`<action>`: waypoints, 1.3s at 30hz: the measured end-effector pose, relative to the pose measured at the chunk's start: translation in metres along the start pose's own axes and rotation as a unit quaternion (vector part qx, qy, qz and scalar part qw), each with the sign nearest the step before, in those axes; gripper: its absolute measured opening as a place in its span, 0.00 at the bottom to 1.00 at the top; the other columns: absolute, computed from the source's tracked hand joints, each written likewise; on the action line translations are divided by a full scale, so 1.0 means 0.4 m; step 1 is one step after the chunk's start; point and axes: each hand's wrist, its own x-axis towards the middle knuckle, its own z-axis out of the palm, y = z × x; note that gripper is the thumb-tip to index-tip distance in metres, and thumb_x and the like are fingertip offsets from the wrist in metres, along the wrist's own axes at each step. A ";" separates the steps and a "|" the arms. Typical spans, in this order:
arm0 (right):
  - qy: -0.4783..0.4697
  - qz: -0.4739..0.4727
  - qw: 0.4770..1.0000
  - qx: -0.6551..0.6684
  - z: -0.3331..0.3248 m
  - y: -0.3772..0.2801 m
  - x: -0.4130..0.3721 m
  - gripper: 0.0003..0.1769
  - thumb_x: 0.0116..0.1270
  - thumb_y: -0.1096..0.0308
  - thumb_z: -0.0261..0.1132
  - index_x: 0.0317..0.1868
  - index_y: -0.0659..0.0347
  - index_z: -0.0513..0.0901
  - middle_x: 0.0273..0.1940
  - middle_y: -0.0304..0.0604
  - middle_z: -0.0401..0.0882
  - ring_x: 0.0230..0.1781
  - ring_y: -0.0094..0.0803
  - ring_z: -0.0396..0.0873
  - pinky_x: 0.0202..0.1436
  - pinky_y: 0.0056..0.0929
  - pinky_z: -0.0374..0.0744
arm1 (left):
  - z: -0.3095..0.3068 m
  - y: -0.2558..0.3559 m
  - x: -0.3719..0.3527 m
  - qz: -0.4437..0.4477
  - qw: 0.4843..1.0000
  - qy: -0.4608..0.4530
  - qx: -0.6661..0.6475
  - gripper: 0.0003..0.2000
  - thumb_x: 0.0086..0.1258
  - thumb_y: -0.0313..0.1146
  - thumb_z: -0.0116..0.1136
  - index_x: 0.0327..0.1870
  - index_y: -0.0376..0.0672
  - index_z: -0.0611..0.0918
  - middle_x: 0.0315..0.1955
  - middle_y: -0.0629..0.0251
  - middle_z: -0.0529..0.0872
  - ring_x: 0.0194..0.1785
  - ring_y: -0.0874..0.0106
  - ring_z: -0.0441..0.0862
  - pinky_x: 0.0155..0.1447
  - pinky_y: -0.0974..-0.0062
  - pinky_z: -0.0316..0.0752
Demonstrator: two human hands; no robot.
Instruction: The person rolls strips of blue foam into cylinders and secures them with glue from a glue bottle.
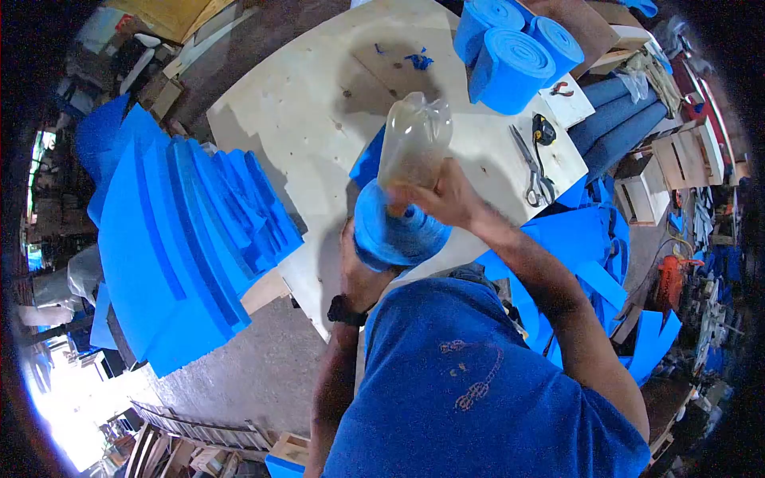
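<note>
My right hand (pixel 448 197) is wrapped round the lower part of a clear plastic bottle (pixel 416 139), which is tilted with its base up and its neck end at a blue foam roll (pixel 398 239). My left hand (pixel 362 275) grips the side of that roll, a dark watch on its wrist. Part of the left fingers is hidden behind the roll. The bottle's neck is mostly covered by my right fingers. Behind the bottle, a piece of blue foam (pixel 368 159) shows on the pale wooden tabletop (pixel 287 119).
Several blue foam rolls (pixel 514 68) stand at the table's far right. Scissors (pixel 532 167), a tape measure (pixel 543 129) and pliers (pixel 562 89) lie near the right edge. Stacked blue foam sheets (pixel 175 239) rise at the left. Blue offcuts (pixel 590 247) are heaped at the right.
</note>
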 end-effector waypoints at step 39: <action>0.096 -0.042 0.995 -0.008 0.040 -0.081 -0.145 0.15 0.72 0.56 0.69 0.47 0.59 0.86 0.38 0.47 0.88 0.36 0.33 0.88 0.40 0.35 0.84 | 0.016 -0.055 -0.011 0.000 1.000 0.012 -0.017 0.57 0.38 0.40 0.89 0.73 0.38 0.64 0.65 0.53 0.73 0.68 0.57 0.73 0.73 0.59 0.69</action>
